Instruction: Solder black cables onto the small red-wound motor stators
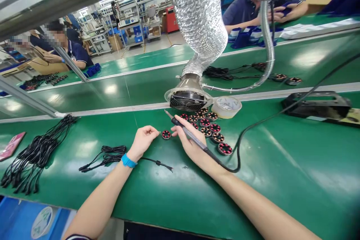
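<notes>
My right hand (pixel 194 146) is wrapped round a soldering iron (pixel 194 137), pen-like, its tip pointing up and left below the fume extractor's fan. With thumb and forefinger together, my left hand (pixel 144 140) pinches the thin wire leads of a small round motor stator (pixel 166 134), which has red and black windings. That stator lies between my two hands. Beside my right hand, several more stators (pixel 216 128) with red or copper-coloured windings are grouped on the green bench (pixel 270 187). A blue band (pixel 129 160) circles my left wrist.
Above hangs a fume extractor (pixel 188 99) on a silver duct (pixel 201 15). A round tub (pixel 226 107) stands behind the stators. Black cables (pixel 108 155) and a cable bundle (pixel 46 150) lie left; a black holder (pixel 317 105) sits right. The iron's cord (pixel 261 123) crosses the right side. Co-workers sit opposite.
</notes>
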